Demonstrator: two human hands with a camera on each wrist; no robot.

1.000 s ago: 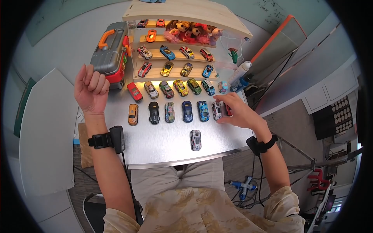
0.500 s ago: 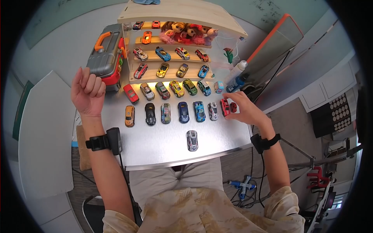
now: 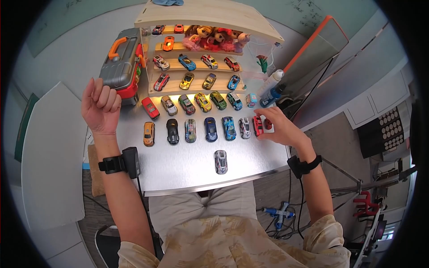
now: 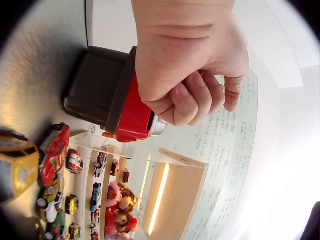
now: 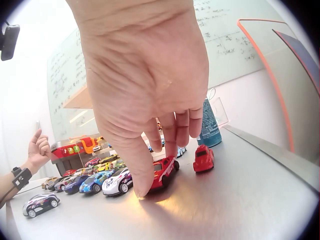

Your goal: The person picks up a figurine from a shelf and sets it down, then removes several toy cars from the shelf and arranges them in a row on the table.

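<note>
Near the table's right side, my right hand (image 3: 283, 129) grips a red toy car (image 3: 258, 126) at the end of the front row, thumb on its near end and fingers at its far end. In the right wrist view the red car (image 5: 164, 171) stands on the table beside a white car (image 5: 118, 182), partly covered by the thumb. A smaller red car (image 5: 203, 159) stands just right of the fingers. My left hand (image 3: 102, 106) is raised near the grey case, fingers loosely curled, holding nothing. A silver car (image 3: 221, 161) sits alone in front.
Several toy cars stand in two rows on the metal table (image 3: 178, 172). Behind them, a wooden shelf (image 3: 210, 11) holds more cars and dolls. The grey case (image 3: 120, 67) is at the left; a white bottle (image 3: 273, 80) and blue bottle (image 3: 271, 96) are at the right.
My right hand has moved from around the white car to the red one beside it. The red car has shifted slightly left, closer to the white car. My left hand stays raised.
</note>
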